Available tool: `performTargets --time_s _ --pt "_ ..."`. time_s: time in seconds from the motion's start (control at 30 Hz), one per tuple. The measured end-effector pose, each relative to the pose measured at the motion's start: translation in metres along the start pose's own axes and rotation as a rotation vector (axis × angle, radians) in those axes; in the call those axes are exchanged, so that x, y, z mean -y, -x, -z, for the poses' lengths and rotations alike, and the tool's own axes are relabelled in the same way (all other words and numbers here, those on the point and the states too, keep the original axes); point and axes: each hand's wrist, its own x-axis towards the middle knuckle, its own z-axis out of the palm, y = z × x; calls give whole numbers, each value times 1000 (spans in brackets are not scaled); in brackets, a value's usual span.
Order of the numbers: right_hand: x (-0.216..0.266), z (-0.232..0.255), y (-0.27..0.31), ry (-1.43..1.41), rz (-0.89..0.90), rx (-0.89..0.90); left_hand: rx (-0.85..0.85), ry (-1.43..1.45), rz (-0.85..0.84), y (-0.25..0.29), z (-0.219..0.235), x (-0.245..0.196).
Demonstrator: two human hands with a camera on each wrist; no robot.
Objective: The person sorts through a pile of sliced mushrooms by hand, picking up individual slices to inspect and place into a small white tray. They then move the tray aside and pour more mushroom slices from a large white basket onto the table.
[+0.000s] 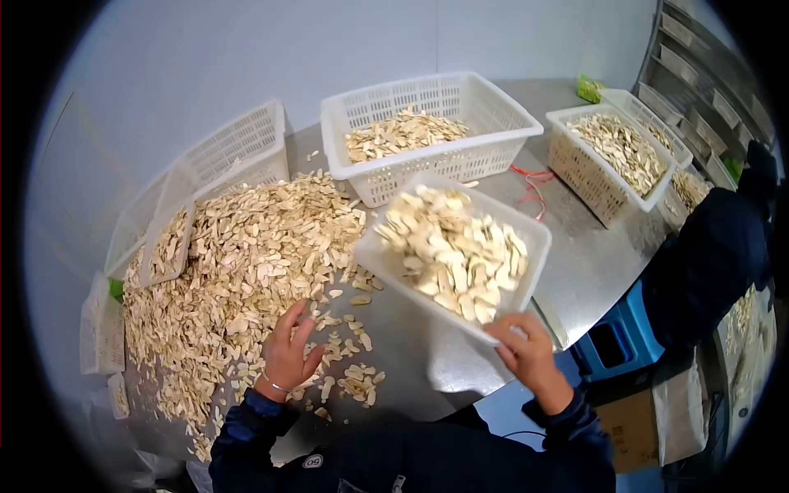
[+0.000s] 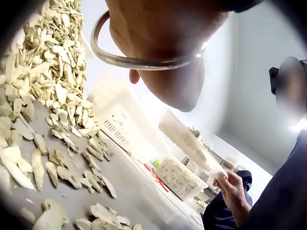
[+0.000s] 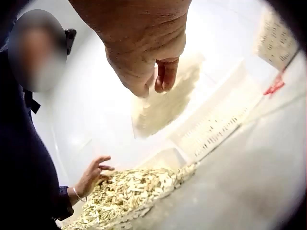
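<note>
My right hand [image 1: 530, 353] pinches the near rim of a white plastic tray [image 1: 536, 255] between thumb and fingers. Pale dried slices [image 1: 460, 259] are heaped inside the tray, which hangs tilted above the table. In the right wrist view, the curled fingertips [image 3: 167, 82] overlap the tray's edge. My left hand [image 1: 286, 361], with a metal bangle [image 2: 144, 62] on its wrist, hovers by the near side of a big pile of slices [image 1: 255, 255]. Its fingers are spread and hold nothing.
Behind the tray stands a large white basket [image 1: 444, 152] partly filled with slices. Another filled basket [image 1: 592, 177] is at the right, near red string [image 1: 534, 185]. White baskets [image 1: 238, 148] back the pile. A dark-clothed person [image 1: 707, 263] and blue stool [image 1: 620, 337] are rightward.
</note>
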Motion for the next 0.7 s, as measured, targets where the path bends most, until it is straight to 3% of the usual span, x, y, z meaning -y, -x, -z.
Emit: performTargets --time_s 0.13,0.2,0.33,0.43,0.53,0.67,0.7 --pt "-1 19 -96 -89 49 -18 -32 -22 57 17 14 1" --pt "-22 18 -157 -15 228 -119 -22 -67 100 25 24 -3" --pt "-60 11 -268 -313 39 -150 -37 -148 154 45 38 -14" --pt "-104 -8 -324 -677 -130 -139 10 -228 284 60 50 -31" --pt "-141 -21 -352 -829 -258 -188 41 -288 403 74 60 -47" --pt "-197 -42 -367 -1215 -491 -341 46 -327 497 93 66 -60" --pt "-222 -50 -372 -1321 -480 -360 37 -328 503 93 68 -64"
